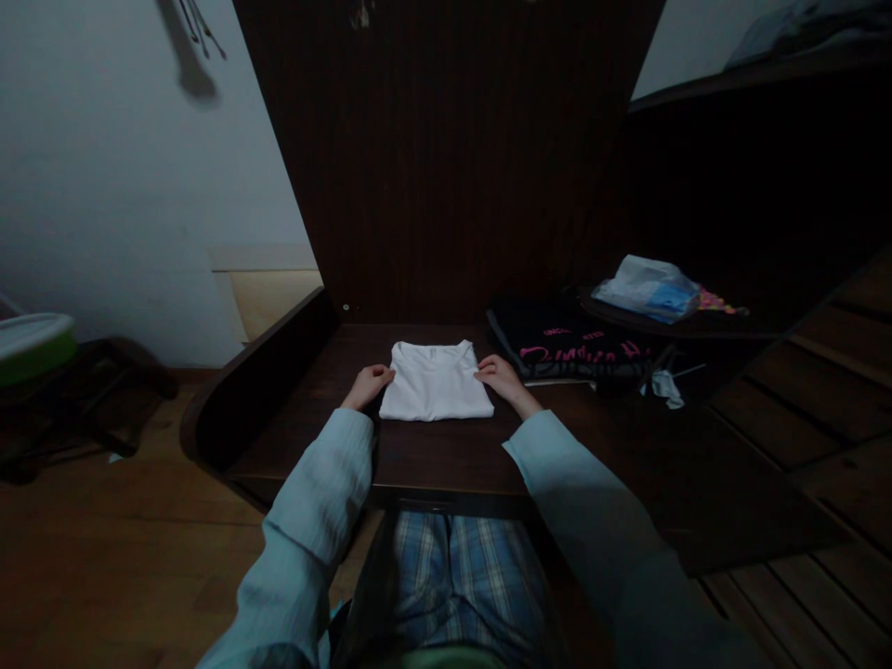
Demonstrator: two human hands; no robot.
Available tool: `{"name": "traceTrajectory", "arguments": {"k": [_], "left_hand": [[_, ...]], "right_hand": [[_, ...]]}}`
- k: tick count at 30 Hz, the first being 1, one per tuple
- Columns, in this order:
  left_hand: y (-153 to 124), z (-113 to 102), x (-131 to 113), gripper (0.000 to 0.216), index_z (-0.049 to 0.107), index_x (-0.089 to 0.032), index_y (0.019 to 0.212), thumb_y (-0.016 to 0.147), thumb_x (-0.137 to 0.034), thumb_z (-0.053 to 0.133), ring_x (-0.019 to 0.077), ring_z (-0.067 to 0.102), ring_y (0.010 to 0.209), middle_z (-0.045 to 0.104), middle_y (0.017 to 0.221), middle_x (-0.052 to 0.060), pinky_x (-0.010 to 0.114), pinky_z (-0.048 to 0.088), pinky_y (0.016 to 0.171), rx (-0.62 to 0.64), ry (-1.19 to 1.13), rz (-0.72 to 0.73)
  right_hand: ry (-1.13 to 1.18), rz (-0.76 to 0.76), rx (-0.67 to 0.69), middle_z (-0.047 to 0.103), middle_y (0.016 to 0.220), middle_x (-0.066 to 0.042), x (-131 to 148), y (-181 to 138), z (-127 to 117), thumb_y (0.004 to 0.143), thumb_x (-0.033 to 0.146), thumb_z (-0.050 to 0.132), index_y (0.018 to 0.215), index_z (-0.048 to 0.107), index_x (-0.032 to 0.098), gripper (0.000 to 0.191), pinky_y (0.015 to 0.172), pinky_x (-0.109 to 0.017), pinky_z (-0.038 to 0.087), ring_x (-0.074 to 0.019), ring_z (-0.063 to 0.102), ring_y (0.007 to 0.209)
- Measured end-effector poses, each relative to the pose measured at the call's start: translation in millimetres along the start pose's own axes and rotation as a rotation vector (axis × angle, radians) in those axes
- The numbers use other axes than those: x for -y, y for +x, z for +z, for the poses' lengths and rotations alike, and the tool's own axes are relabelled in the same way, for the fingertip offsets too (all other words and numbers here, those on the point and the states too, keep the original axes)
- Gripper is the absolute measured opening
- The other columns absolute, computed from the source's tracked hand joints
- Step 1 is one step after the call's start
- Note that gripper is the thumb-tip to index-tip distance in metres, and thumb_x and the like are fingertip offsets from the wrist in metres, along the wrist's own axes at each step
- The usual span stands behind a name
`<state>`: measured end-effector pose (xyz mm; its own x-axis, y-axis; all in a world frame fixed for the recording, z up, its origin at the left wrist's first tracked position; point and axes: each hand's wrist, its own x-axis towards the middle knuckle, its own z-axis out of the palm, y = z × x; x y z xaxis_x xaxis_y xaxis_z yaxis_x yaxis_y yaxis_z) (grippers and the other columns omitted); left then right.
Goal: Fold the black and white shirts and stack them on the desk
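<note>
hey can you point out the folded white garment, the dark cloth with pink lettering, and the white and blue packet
Folded white garment (pixel 436 385): head view, middle of its upper face.
Dark cloth with pink lettering (pixel 568 342): head view, its lettered face.
White and blue packet (pixel 648 290): head view, middle of its crinkled side.

A single camera worn on the person's head looks forward and down, from above the plaid-covered lap (pixel 480 557) at the near edge. It faces the dark wooden desk (pixel 432 474) and the upright panel (pixel 452 167) on the far side. The view is wide, with the left hand (pixel 369 386) and right hand (pixel 505 379) fairly near, around its middle; pale wall (pixel 139 186) fills the far left.
</note>
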<state>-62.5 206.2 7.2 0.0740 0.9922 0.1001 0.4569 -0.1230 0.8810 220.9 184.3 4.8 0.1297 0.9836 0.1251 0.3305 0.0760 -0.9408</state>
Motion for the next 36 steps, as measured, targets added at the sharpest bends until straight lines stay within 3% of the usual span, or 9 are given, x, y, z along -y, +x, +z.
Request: {"name": "traceTrajectory", "arguments": {"k": [6, 10, 14, 21, 28, 36], "left_hand": [[2, 0, 5, 0.03, 0.051, -0.017, 0.051, 0.053, -0.043, 0.065, 0.0107, 0.046, 0.053, 0.052, 0.052, -0.003, 0.022, 0.034, 0.052, -0.157, -0.067, -0.024], [1, -1, 2, 0.031, 0.048, -0.017, 0.047, 0.05, -0.039, 0.069, 0.0094, 0.043, 0.051, 0.048, 0.049, -0.004, 0.021, 0.031, 0.05, -0.238, -0.076, -0.033], [-1, -1, -1, 0.035, 0.043, -0.018, 0.046, 0.051, -0.04, 0.07, 0.0078, 0.039, 0.047, 0.043, 0.045, -0.006, 0.021, 0.029, 0.048, -0.24, -0.183, -0.079], [2, 2, -5, 0.034, 0.046, -0.017, 0.047, 0.05, -0.04, 0.071, 0.0075, 0.039, 0.047, 0.044, 0.045, -0.006, 0.02, 0.029, 0.048, -0.239, -0.254, -0.058], [-1, 5, -6, 0.032, 0.048, -0.017, 0.053, 0.055, -0.042, 0.068, 0.0085, 0.041, 0.047, 0.048, 0.047, -0.005, 0.021, 0.031, 0.049, -0.174, -0.31, -0.071], [0, 5, -13, 0.024, 0.044, -0.018, 0.054, 0.056, -0.026, 0.067, 0.0079, 0.042, 0.045, 0.047, 0.045, -0.006, 0.02, 0.03, 0.047, -0.184, -0.372, -0.132]], "right_hand": [[0.079, 0.066, -0.129, 0.05, 0.046, 0.008, -8, 7, 2, 0.051, 0.018, 0.064, 0.06, 0.042, 0.021, 0.025, 0.048, -0.023, 0.037, -0.0131, 0.052, 0.047], [-0.011, -0.033, -0.207, 0.05, 0.046, 0.008, -12, 7, 3, 0.049, 0.016, 0.067, 0.058, 0.043, 0.021, 0.026, 0.052, -0.024, 0.038, -0.0137, 0.053, 0.05], [-0.049, -0.092, -0.247, 0.048, 0.05, 0.007, -11, 7, 4, 0.052, 0.016, 0.066, 0.057, 0.045, 0.021, 0.022, 0.054, -0.025, 0.038, -0.0133, 0.051, 0.052], [-0.065, -0.091, -0.24, 0.047, 0.053, 0.007, -5, 3, 7, 0.059, 0.014, 0.06, 0.06, 0.044, 0.021, 0.017, 0.057, -0.024, 0.04, -0.0122, 0.05, 0.056], [-0.02, 0.151, -0.13, 0.046, 0.048, 0.006, 5, -3, 8, 0.07, 0.023, 0.058, 0.063, 0.042, 0.02, 0.019, 0.037, -0.019, 0.032, -0.0095, 0.045, 0.042], [0.19, 0.27, -0.041, 0.051, 0.053, 0.006, 12, -4, 3, 0.065, 0.005, 0.056, 0.064, 0.046, 0.017, 0.016, 0.039, -0.014, 0.037, -0.0062, 0.05, 0.047]]}}
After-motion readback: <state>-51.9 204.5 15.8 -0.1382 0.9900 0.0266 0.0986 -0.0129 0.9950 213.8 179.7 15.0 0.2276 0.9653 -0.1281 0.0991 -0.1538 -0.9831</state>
